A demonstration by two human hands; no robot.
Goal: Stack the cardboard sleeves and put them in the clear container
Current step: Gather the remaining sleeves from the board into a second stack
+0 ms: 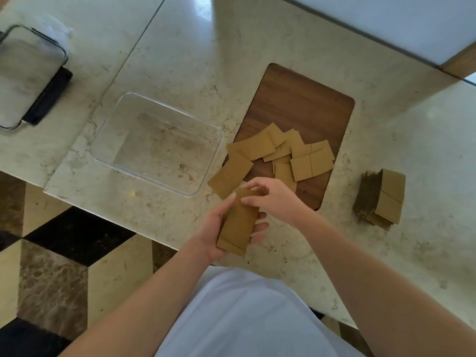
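My left hand (219, 228) holds a small stack of brown cardboard sleeves (238, 225) from below, thumb along its left edge. My right hand (273, 199) pinches the top end of that stack. Several loose sleeves (280, 150) lie scattered on a dark wooden board (304, 104), one sleeve (230, 175) hanging over the board's left edge. A thick finished stack of sleeves (381, 198) stands on the counter at the right. The clear container (157, 143) sits to the left of the board, with nothing in it.
The marble counter (180, 60) ends in a front edge just below my hands, with tiled floor (64, 253) beyond. A second clear container with a dark lid (31, 76) sits at the far left. A white panel (386, 21) borders the far right.
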